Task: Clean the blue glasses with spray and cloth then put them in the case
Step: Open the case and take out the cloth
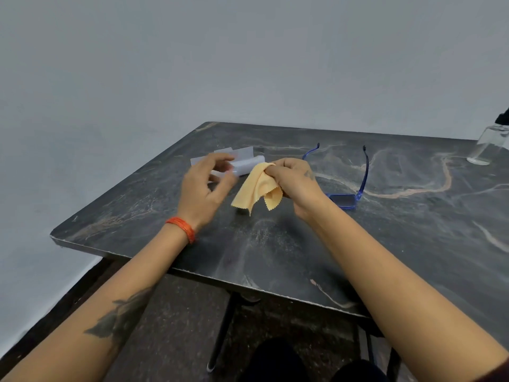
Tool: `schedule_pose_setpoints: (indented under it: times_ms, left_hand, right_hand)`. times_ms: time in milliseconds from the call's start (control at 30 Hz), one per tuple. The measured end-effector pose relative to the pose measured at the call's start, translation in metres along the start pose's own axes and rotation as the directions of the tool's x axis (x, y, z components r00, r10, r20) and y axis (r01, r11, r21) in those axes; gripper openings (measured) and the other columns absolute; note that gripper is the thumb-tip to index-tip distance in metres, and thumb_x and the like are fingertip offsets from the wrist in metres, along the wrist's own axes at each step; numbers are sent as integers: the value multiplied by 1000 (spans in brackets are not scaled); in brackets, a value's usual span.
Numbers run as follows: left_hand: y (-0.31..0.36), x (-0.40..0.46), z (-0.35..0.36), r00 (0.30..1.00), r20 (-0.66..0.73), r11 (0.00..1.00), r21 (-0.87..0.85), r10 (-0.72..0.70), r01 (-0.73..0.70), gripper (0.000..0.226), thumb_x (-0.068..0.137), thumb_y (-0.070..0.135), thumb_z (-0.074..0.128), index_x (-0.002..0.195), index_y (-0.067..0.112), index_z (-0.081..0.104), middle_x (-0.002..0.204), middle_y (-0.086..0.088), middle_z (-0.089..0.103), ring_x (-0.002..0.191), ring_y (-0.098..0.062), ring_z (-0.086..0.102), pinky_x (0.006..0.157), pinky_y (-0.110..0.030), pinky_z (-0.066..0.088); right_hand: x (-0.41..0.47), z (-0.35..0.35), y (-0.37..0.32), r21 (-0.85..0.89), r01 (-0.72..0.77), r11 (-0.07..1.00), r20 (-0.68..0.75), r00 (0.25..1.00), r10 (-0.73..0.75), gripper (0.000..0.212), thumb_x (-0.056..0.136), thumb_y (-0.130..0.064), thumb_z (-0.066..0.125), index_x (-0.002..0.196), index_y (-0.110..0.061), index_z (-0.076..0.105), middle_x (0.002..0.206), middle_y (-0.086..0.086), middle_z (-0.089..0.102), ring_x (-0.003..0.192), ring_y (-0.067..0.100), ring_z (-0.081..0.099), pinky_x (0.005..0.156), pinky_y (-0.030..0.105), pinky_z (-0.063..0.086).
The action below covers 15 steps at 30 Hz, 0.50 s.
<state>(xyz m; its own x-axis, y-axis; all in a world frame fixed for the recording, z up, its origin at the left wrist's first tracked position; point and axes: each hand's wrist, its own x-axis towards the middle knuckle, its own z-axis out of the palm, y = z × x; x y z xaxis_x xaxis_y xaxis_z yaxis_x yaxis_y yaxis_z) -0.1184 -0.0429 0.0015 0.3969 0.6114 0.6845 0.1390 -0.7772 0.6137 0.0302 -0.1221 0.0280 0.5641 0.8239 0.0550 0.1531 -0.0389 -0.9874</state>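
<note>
My right hand pinches a pale yellow cleaning cloth, which hangs above the dark marble table. Just left of the cloth, my left hand hovers with its fingers apart and holds nothing. Behind my left hand lies an open clear case, partly hidden by the fingers. The blue glasses rest on the table to the right of my right hand, temples unfolded and pointing away from me; one lens is hidden by my wrist. A clear spray bottle with a dark top stands at the far right edge.
The table's front edge runs close to my forearms, and its left corner juts out over the floor. A grey wall stands behind the table. The table's legs and dark floor show below.
</note>
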Motion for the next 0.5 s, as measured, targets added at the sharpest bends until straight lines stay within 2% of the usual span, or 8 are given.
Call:
schedule_pose_setpoints:
  times_ms: [100,200,300,367,433,500]
  left_hand:
    - [20,-3,13,994,104,999,25,-26,24,37,75,47,63,103,24,59,89,7,63,84,-4,60,66,-12,48]
    - [31,-4,23,985,167,998,66,-35,24,28,76,32,71,99,21,60,88,5,64,80,-4,59,65,-14,50]
    - [36,-6,28,977,201,997,32,-71,66,22,77,18,71,97,19,62,85,7,63,76,0,59,66,-8,47]
    - [36,-7,28,967,234,993,-27,-105,114,18,77,16,72,93,20,64,84,9,65,78,1,59,68,-9,48]
    - [36,-8,26,956,262,987,-57,-130,149,11,79,17,70,87,23,66,82,9,67,77,-1,61,69,-12,49]
    - [37,-8,24,948,278,978,-94,-152,184,9,81,16,67,84,25,66,81,8,67,76,-3,61,71,-15,49]
  right_hand:
    - [-7,-5,2,-56,56,997,-15,998,-57,4,78,-14,60,75,-13,64,78,5,63,73,17,58,61,28,46]
    - [-12,-11,4,-84,96,992,-9,995,-97,4,74,-14,62,75,-15,66,83,10,69,82,24,66,75,41,56]
    - [-17,-19,7,-135,125,983,13,992,-125,5,75,-16,67,71,-20,66,88,9,70,89,25,66,81,46,55]
    - [-20,-25,8,-134,127,983,28,992,-125,4,76,-14,68,74,-17,67,91,9,70,90,24,66,79,42,56]
    - [-23,-31,8,-93,119,989,61,992,-114,3,77,-13,69,77,-14,66,91,9,69,89,22,65,68,31,55]
    - [-26,-36,7,-81,120,989,93,989,-113,5,78,-14,70,75,-16,65,84,3,65,79,15,60,60,22,44]
